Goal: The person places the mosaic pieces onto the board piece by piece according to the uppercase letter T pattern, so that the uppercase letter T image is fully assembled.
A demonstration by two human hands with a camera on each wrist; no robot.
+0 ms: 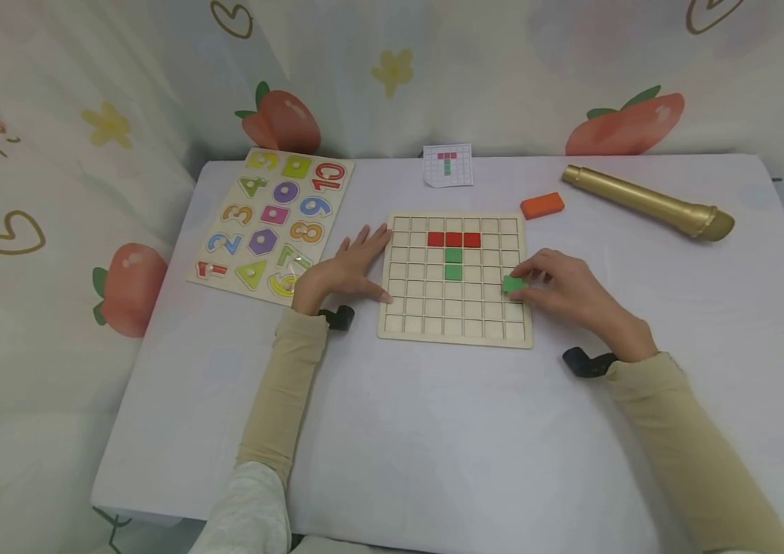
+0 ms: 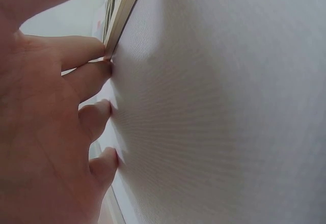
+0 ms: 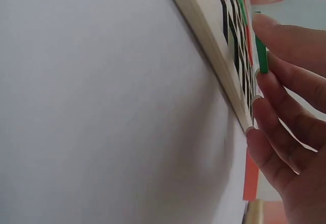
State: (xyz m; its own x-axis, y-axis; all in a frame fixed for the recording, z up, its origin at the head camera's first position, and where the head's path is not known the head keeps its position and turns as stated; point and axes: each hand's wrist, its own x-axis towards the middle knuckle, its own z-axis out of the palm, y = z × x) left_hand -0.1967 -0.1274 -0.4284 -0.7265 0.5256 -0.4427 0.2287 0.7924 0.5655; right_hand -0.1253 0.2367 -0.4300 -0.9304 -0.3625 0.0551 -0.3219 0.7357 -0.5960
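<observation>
A wooden grid board (image 1: 414, 308) lies mid-table, with three red square tiles (image 1: 455, 239) in a row and two green square tiles (image 1: 453, 264) below the middle one. My right hand (image 1: 568, 292) pinches another green tile (image 1: 514, 284) between thumb and fingers over the board's right edge. In the right wrist view that green tile (image 3: 261, 55) is seen edge-on, tilted above the grid. My left hand (image 1: 346, 271) has its fingers spread, thumb and fingertips touching the board's left edge. The left wrist view shows those fingertips (image 2: 104, 113) against the tabletop.
Behind the board stands a small pattern card (image 1: 448, 165) showing a red and green T. An orange block (image 1: 542, 205) and a gold tube-like object (image 1: 641, 198) lie at the back right. A number puzzle board (image 1: 232, 254) is on the left, near my left hand.
</observation>
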